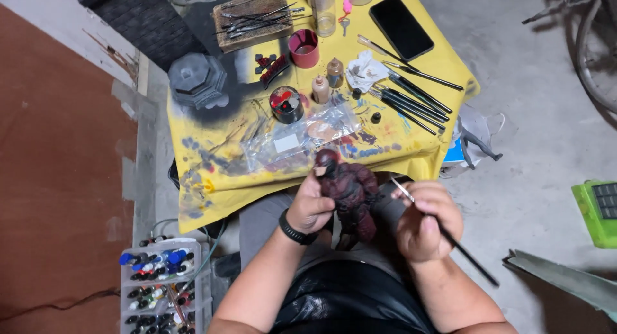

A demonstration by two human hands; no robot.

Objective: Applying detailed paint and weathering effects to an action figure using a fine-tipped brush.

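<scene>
Both hands sit low in my view, just in front of the desk's near edge. On the left I see my left hand [311,204], a dark band on its wrist, clenched around the dark red figurine [348,189], which stands roughly upright between the two hands with its head toward the desk. To its right, my right hand [424,219] is closed on a thin paintbrush [445,234]; the pale tip points up-left, close to the figurine's shoulder, and the black handle runs down to the right past the wrist.

Sweeping left to right beyond that: a clear plastic case of small paint bottles [160,284] lies on the floor at lower left. The desk [212,180] wears a yellow cloth smeared with paint. On it are a grey octagonal base [198,80], a round paint-stained palette [286,104], a red cup [303,48], two small dropper bottles [327,81], a clear plastic bag [302,138], a row of brushes [411,99] and a black phone [401,27]. Far right, a green box [598,212] rests on the concrete floor.
</scene>
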